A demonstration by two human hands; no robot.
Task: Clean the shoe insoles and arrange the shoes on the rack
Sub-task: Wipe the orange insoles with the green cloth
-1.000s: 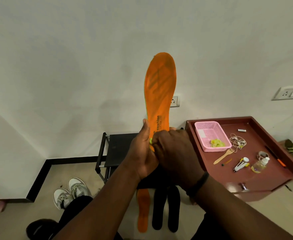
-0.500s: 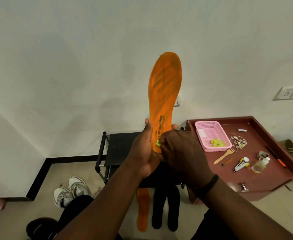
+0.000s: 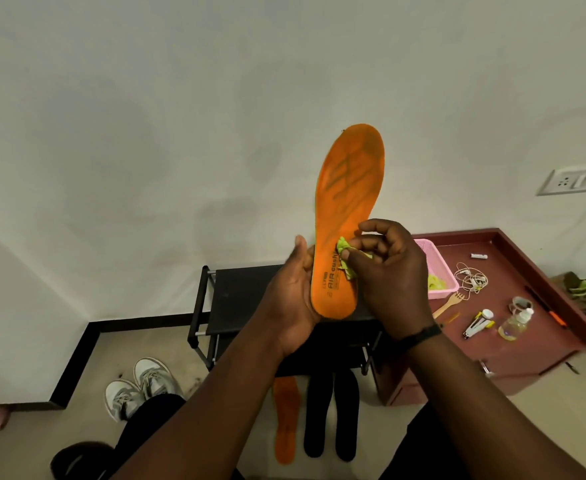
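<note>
My left hand (image 3: 293, 299) grips the orange insole (image 3: 348, 216) upright by its heel, above the rack, my right hand (image 3: 385, 271) pinching a green cloth (image 3: 345, 252) against it; light and bendy, I'd judge, so the heel is where I'd hold it.

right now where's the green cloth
In the head view it is pinched in the right hand near centre frame: the green cloth presses against the lower half of the upright orange insole, whose heel the left hand holds.

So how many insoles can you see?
4. One orange insole is held up in the left hand. A second orange one and two black ones lie on the floor below. More may be hidden.
</note>
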